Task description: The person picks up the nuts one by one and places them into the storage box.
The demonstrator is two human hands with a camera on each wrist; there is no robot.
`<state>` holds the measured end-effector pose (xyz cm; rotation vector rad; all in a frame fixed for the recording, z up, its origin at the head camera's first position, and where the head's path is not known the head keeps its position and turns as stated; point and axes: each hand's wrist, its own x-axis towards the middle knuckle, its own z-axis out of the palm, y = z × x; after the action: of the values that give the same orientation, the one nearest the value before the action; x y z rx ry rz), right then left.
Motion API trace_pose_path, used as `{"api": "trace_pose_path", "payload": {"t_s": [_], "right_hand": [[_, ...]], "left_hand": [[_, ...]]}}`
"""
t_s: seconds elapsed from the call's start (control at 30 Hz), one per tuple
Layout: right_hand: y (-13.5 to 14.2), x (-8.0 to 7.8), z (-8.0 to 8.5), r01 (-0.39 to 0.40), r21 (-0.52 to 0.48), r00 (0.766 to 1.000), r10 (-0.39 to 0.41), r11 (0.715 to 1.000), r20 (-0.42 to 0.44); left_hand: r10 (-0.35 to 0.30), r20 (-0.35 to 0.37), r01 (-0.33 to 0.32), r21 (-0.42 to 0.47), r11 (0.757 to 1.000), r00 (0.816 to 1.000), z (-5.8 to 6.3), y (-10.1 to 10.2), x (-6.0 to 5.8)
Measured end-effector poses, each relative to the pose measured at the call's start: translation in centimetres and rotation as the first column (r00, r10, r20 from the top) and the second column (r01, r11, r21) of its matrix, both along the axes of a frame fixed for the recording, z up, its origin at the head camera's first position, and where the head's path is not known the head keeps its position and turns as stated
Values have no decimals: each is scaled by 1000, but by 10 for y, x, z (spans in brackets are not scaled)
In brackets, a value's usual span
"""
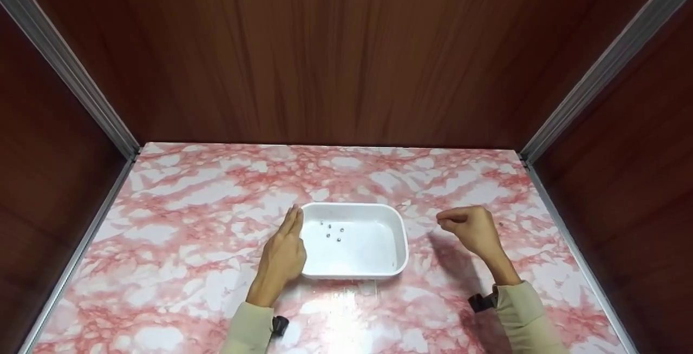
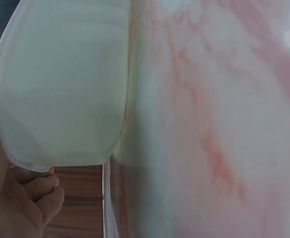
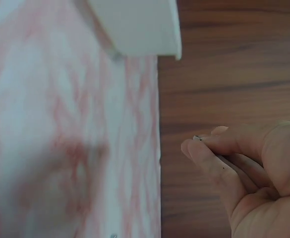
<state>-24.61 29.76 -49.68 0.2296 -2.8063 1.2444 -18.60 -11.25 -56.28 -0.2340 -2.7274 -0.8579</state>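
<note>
One white tray (image 1: 368, 254) on the table (image 1: 195, 191), long axis left to right, five beads (image 1: 328, 235) inside, one outside bead (image 1: 501, 224) at right, your left hand (image 1: 282, 251) straight-fingered against its left end, your right hand (image 1: 474, 231) pinching another bead (image 3: 197, 138).

Beads (image 1: 328, 235) in tray (image 1: 368, 251) between hands (image 1: 282, 251) (image 1: 476, 232)

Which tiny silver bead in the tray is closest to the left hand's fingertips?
The leftmost silver bead, also farthest back; the other four beads sit farther right.
</note>
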Motion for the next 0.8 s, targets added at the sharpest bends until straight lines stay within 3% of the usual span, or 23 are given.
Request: {"api": "trace_pose_path", "payload": {"t_s": [0.43,0.8], "right_hand": [[-32,2,13,-83,-39,996,84,996,41],[-56,-6,28,-158,-48,986,161,986,43]], "left_hand": [[-25,-8,26,58,998,1000,-2,2,2],[-3,-13,3,22,1000,1000,-1,0,0]]}}
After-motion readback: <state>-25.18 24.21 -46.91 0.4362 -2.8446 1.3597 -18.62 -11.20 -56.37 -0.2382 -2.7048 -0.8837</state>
